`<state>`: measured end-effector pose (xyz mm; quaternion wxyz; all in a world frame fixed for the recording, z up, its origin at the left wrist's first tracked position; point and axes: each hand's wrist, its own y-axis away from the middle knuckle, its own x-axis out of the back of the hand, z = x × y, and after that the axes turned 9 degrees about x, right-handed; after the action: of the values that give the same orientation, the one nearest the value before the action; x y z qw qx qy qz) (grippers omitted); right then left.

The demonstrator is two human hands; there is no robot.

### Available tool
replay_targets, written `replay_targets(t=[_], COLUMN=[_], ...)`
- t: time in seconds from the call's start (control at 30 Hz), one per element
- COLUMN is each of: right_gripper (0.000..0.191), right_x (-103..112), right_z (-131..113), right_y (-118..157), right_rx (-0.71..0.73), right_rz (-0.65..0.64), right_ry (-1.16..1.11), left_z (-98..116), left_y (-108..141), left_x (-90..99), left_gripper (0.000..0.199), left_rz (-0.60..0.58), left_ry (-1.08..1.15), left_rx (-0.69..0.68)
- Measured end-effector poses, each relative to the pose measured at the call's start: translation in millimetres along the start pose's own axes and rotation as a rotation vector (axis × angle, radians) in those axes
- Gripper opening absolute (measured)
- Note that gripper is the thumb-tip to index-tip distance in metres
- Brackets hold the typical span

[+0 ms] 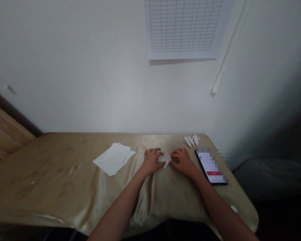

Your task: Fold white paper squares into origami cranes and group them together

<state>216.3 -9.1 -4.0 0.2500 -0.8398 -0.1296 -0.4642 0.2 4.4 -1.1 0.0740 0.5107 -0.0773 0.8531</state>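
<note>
A small piece of white paper (166,158), partly curled or folded, is between my hands just above the table. My left hand (153,160) holds its left side, the thumb below and the fingers curved over the top. At the paper's right edge, my right hand (182,160) pinches it between thumb and fingertips. Fingers cover part of the paper, so its full shape is hidden. Several small folded paper figures (192,140) sit behind my right hand near the wall.
A stack of white paper sheets (114,159) lies to the left. On the right is a phone (210,167) with its screen lit. A small white round object (234,209) lies near the right front edge. The satin tablecloth (65,174) has creases. A gridded sheet (183,26) hangs on the wall.
</note>
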Motion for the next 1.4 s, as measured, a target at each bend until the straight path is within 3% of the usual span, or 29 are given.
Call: replay_targets(t=[1.0,1.4], right_gripper=[0.014,0.011], right_x=[-13,-13], right_z=[-4,12], right_y=[-7,-7], right_rx=[-0.121,-0.044], right_rz=[0.081,0.094], right_ry=[0.062,-0.048], left_z=[-2,-1], left_y=[-2,-2], left_x=[3.0,5.0], left_gripper=[0.057,0.063], left_rz=[-0.066,-0.09], left_ry=[0.004,-0.021], left_rx=[-0.003,0.033])
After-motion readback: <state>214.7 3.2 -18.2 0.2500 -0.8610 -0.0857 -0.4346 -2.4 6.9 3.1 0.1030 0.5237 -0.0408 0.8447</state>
